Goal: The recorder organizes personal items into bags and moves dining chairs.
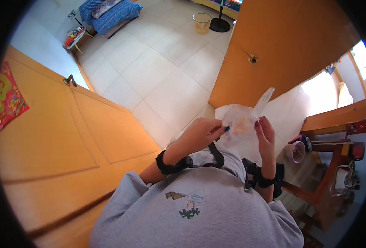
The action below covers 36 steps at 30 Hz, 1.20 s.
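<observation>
A thin translucent plastic bag hangs in front of my body, with blurred orange and other coloured shapes showing through it. My right hand pinches its upper right part between thumb and fingers, and a loop of the film stands up above that grip. At the bag's left side, my left hand has its thumb and fingers pressed together on the film. The exact spot of that pinch is partly hidden by the fingers. Both wrists carry black straps.
An orange-brown wooden door with a lever handle stands at left, another door at upper right. Ahead on the tiled floor are a yellow wastebasket and a black round stand base. A wooden table and pale bin are at right.
</observation>
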Each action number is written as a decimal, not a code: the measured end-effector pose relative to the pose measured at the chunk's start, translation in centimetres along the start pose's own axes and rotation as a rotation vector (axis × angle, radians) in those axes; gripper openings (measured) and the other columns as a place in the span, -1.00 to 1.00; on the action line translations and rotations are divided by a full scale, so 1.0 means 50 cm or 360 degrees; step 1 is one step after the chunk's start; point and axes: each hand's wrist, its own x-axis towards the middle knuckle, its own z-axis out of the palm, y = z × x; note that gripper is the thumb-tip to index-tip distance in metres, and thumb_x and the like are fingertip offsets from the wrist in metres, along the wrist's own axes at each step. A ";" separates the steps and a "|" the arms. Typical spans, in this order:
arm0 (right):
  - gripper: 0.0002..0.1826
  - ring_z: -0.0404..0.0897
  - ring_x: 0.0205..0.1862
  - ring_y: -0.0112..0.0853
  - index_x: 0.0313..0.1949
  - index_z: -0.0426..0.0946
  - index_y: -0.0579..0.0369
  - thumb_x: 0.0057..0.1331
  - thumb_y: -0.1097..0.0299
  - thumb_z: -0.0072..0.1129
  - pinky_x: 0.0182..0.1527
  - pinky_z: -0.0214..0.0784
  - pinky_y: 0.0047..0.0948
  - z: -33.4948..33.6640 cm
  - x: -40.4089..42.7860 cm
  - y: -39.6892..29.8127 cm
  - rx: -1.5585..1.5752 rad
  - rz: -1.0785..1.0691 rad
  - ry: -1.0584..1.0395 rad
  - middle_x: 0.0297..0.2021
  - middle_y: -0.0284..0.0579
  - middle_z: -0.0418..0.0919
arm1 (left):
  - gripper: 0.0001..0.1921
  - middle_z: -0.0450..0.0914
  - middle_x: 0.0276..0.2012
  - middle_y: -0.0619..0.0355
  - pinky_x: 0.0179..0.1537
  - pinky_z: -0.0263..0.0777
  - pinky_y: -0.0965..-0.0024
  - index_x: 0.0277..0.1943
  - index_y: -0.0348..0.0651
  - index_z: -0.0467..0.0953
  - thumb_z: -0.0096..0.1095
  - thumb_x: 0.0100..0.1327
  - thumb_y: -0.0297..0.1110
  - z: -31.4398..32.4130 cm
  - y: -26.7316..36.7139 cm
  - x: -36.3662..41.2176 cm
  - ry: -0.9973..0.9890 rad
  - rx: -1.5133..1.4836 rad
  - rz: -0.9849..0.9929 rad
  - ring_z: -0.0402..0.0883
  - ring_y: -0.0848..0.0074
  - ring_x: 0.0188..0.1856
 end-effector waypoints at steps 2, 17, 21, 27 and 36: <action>-0.86 0.22 -0.41 -0.70 -0.31 0.38 0.16 0.39 0.37 -0.08 -0.35 0.05 -0.70 0.031 0.051 0.008 0.0068 0.0027 -0.0013 -0.50 -0.44 0.30 | -0.74 0.45 -0.64 -0.05 -0.50 0.26 0.29 -0.47 -0.33 0.39 0.04 0.25 -0.32 -0.052 -0.012 0.025 0.0009 -0.0072 -0.0018 0.44 0.22 -0.59; -0.77 0.20 -0.60 -0.77 -0.48 0.36 0.10 0.33 0.32 0.08 -0.56 0.01 -0.72 0.276 0.325 0.090 0.0291 0.0127 0.0517 -0.66 -0.48 0.29 | -0.73 0.39 -0.67 0.22 -0.53 0.26 0.55 -0.41 -0.28 0.33 -0.07 0.38 -0.29 -0.385 -0.150 0.268 -0.0270 -0.0190 -0.0012 0.38 0.67 -0.61; -0.74 0.20 -0.63 -0.75 -0.52 0.38 0.12 0.32 0.31 0.09 -0.59 -0.01 -0.70 0.303 0.354 0.079 0.0295 0.0149 0.0596 -0.68 -0.50 0.29 | -0.71 0.35 -0.66 0.30 -0.55 0.24 0.61 -0.44 -0.28 0.35 -0.03 0.37 -0.29 -0.423 -0.176 0.335 -0.0396 -0.0415 -0.0059 0.35 0.73 -0.59; -0.71 0.21 -0.62 -0.75 -0.54 0.46 0.17 0.31 0.28 0.11 -0.59 0.01 -0.68 0.307 0.318 0.046 0.0374 0.0353 0.1034 -0.67 -0.49 0.35 | -0.70 0.36 -0.63 0.30 -0.53 0.27 0.62 -0.45 -0.32 0.36 0.02 0.35 -0.29 -0.387 -0.172 0.383 -0.0813 -0.0389 -0.0062 0.34 0.74 -0.57; -0.70 0.23 -0.58 -0.72 -0.46 0.39 0.13 0.39 0.24 -0.06 -0.48 0.10 -0.68 0.182 0.120 0.045 0.0320 0.0222 0.1442 -0.67 -0.46 0.26 | -0.73 0.34 -0.63 0.31 -0.49 0.25 0.59 -0.49 -0.30 0.36 0.05 0.32 -0.36 -0.186 -0.103 0.383 -0.1349 -0.0477 -0.0072 0.32 0.73 -0.54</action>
